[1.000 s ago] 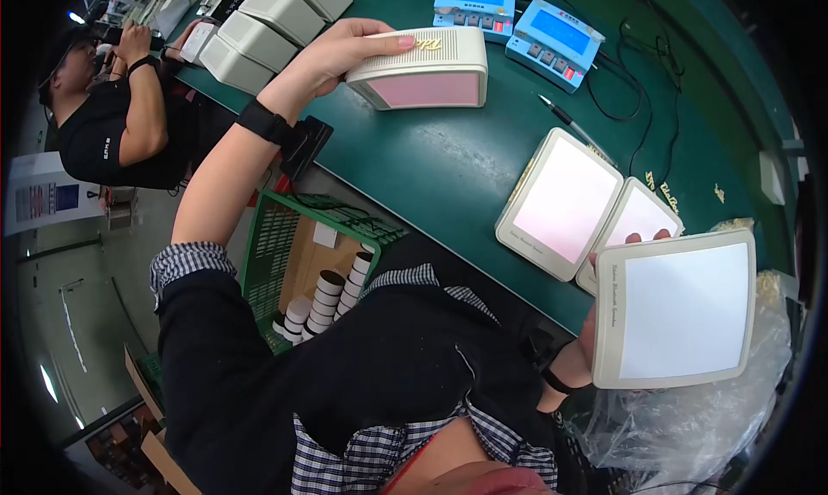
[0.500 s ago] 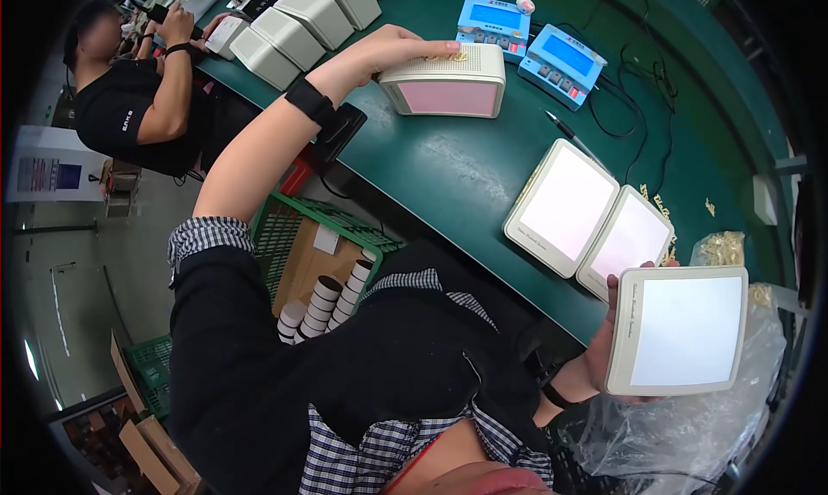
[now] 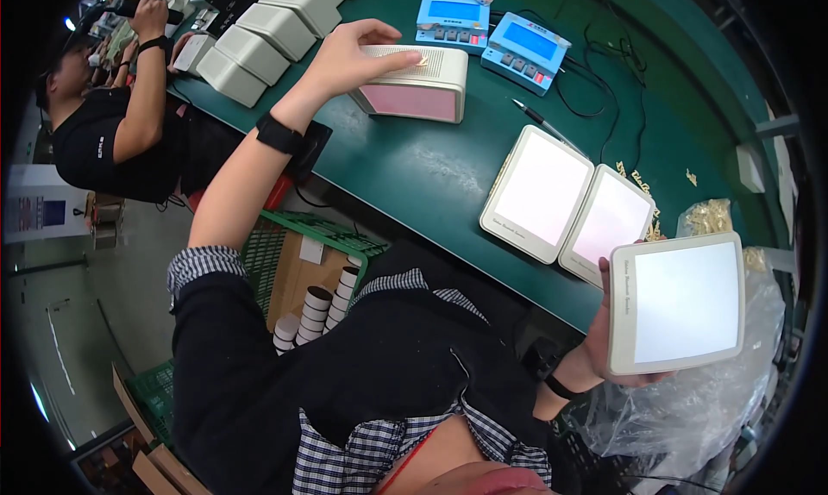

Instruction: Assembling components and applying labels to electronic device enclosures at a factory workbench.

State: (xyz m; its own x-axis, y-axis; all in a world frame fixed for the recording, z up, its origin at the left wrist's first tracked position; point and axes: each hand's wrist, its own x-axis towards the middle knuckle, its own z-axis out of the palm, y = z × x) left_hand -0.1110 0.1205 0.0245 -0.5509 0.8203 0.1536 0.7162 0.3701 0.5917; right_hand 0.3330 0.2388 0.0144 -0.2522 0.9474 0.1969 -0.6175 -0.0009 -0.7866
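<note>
My left hand (image 3: 349,57) rests on a cream, box-shaped speaker (image 3: 412,103) with a perforated top and a pink front. Its thumb presses beside a small gold piece (image 3: 423,61) on that top, and the fingers are spread apart from the thumb. At the right, my right hand (image 3: 599,344) grips another cream speaker (image 3: 678,303), its glossy white front facing up. Most of those fingers are hidden behind it. Two more speakers, one with a white front (image 3: 539,184) and one with a pinkish front (image 3: 611,217), lie side by side on the green table (image 3: 397,172).
Two blue devices with screens (image 3: 452,16) (image 3: 526,48), a pen (image 3: 543,120) and black cables lie beyond. Gold letter pieces (image 3: 642,184) and a bag of them (image 3: 707,217) are at right. Cream boxes (image 3: 246,59) and a co-worker (image 3: 112,120) are at far left; a green crate (image 3: 345,243) stands below.
My left thumb now reaches onto the speaker's top by the gold piece, with the fingers lifted behind. The right-hand speaker has risen slightly in view. The whole view has shifted a little.
</note>
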